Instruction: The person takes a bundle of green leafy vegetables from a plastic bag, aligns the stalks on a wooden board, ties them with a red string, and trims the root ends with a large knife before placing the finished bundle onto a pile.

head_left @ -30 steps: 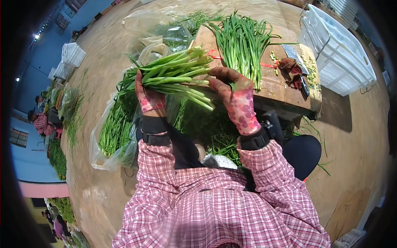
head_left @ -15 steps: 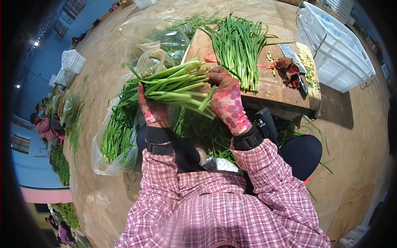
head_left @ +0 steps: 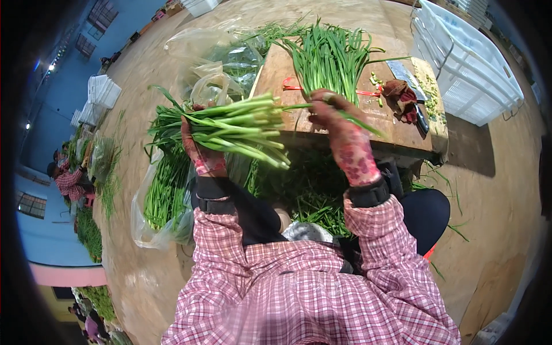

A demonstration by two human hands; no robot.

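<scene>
My left hand (head_left: 200,150), in a flowered glove, is wrapped round a bunch of garlic chives (head_left: 244,123), pale stem ends pointing right. Just right of those ends, my gloved right hand (head_left: 345,135), smeared by motion, pinches a loose chive stalk (head_left: 368,125). Beyond it, a larger pile of garlic chives (head_left: 333,60) lies on the wooden board (head_left: 282,75), over a red tie (head_left: 292,85). A knife (head_left: 422,121) and a dark red crumpled cloth (head_left: 399,95) lie at the board's right side.
Clear plastic bags of greens (head_left: 167,195) stand left of my knees and beyond my left hand. Loose green trimmings (head_left: 322,201) fill the space below the board. White plastic crates (head_left: 471,69) stand at the far right. People (head_left: 69,181) sit along the left wall.
My right hand has moved right, away from the bunch, drawing a stalk with it. My left hand and the bunch have shifted slightly left.
</scene>
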